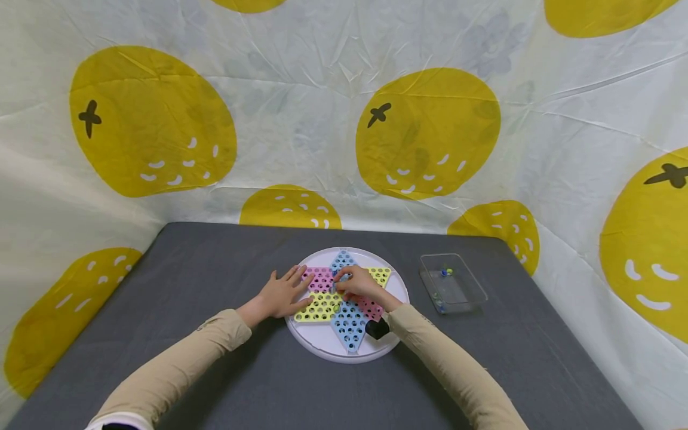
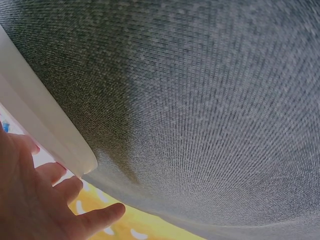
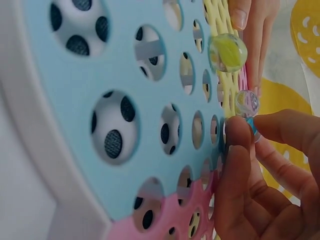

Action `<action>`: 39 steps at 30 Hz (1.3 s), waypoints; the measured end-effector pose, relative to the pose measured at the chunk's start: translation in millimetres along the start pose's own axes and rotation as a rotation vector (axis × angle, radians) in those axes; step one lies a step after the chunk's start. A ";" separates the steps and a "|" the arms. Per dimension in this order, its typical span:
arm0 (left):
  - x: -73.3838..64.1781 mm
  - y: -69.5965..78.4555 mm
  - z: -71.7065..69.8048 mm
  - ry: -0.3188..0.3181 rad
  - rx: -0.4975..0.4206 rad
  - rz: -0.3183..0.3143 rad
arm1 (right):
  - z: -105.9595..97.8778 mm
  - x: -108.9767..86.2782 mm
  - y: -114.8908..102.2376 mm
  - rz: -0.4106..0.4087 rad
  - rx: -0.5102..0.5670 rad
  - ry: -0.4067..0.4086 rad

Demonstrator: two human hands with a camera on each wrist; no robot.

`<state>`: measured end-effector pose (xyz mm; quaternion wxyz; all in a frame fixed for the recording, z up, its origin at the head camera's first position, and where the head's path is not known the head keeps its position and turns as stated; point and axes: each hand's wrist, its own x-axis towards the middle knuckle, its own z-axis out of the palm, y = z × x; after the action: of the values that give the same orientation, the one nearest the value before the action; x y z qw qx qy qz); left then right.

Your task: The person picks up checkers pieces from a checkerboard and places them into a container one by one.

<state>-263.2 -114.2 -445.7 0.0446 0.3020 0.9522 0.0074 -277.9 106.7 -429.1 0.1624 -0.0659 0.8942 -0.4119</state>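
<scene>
A round white Chinese checkers board [image 1: 316,340] lies on the table, its star of blue, pink and yellow triangles full of round holes. My left hand [image 1: 280,294] rests over the board's left side, fingers spread. Over the star's middle, my right hand [image 1: 361,282] pinches a blue marble [image 3: 253,127] between thumb and index finger, right at the board's surface. Close beside those fingertips sits a clear marble [image 3: 247,103]. A yellow-green marble [image 3: 228,53] sits on the board nearby. The right hand hides part of the star in the head view.
To the board's right stands a clear plastic box [image 1: 464,288] with several marbles [image 1: 445,272] in it. Grey cloth [image 1: 215,370] covers the table. A white curtain with yellow fruit prints [image 1: 430,131] hangs behind and at both sides.
</scene>
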 end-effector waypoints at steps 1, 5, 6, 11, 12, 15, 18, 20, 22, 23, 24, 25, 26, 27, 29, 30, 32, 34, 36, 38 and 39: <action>-0.1 0.1 -0.4 -0.004 0.002 -0.001 | -0.1 0.0 0.0 0.002 0.002 0.000; -0.4 0.9 -1.6 -0.011 -0.001 0.001 | -1.0 -0.7 0.3 0.011 0.020 -0.006; -0.5 1.0 -2.0 -0.009 -0.004 0.003 | -1.2 -0.8 0.5 0.011 0.024 -0.007; -0.4 1.4 -2.2 -0.011 -0.004 0.004 | -2.2 -1.2 1.2 0.010 0.029 -0.012; -0.2 1.5 -1.9 -0.011 -0.004 0.003 | -2.5 -1.2 1.3 0.011 0.028 -0.012; 0.6 1.4 -1.1 -0.014 -0.006 0.002 | -3.2 -2.0 1.2 0.014 0.029 -0.016; 0.6 0.7 -0.6 -0.010 -0.021 0.007 | -4.1 -3.5 0.9 0.017 0.038 -0.022; -0.2 -0.3 -0.5 -0.003 -0.030 0.013 | -4.8 -4.6 1.0 0.012 0.045 -0.028; 2.5 -5.5 7.6 0.032 -0.034 0.034 | -6.0 -5.6 1.0 0.005 0.051 -0.032; 2.4 -6.0 8.1 0.034 -0.038 0.036 | -6.6 -6.2 1.1 -0.001 0.051 -0.035; 2.4 -6.2 8.5 0.037 -0.038 0.038 | -7.2 -6.6 1.5 -0.004 0.056 -0.039; 2.5 -6.1 8.5 0.034 -0.033 0.035 | -8.0 -7.1 1.7 -0.008 0.060 -0.042; 2.8 -5.9 8.5 0.032 -0.025 0.032 | -8.9 -7.6 1.9 -0.011 0.065 -0.044; 3.3 -5.6 8.6 0.030 -0.020 0.029 | -9.9 -8.3 2.2 -0.014 0.067 -0.043; 0.4 -0.7 0.5 0.001 -0.010 0.011 | -12.0 -9.4 2.8 -0.020 0.074 -0.038; 0.3 0.0 -0.2 0.003 -0.002 0.010 | -13.3 -10.3 3.1 -0.019 0.076 -0.034; 0.0 0.6 -1.2 0.002 0.009 0.010 | -15.9 -12.1 4.1 -0.017 0.082 -0.027; -0.9 1.3 -2.4 0.007 0.008 0.015 | -18.8 -14.2 5.7 -0.025 0.092 -0.030; -2.0 1.8 -3.9 0.009 0.005 0.018 | -21.8 -16.8 7.5 -0.036 0.102 -0.040; -2.9 2.1 -4.9 0.010 0.000 0.021 | -24.7 -19.1 9.6 -0.056 0.106 -0.037; -3.2 2.2 -5.4 0.010 -0.002 0.021 | -26.3 -20.5 10.3 -0.064 0.107 -0.034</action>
<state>-259.9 -114.2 -440.0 0.0399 0.3121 0.9492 0.0102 -267.6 137.3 -416.1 0.1675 -0.0926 0.8654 -0.4630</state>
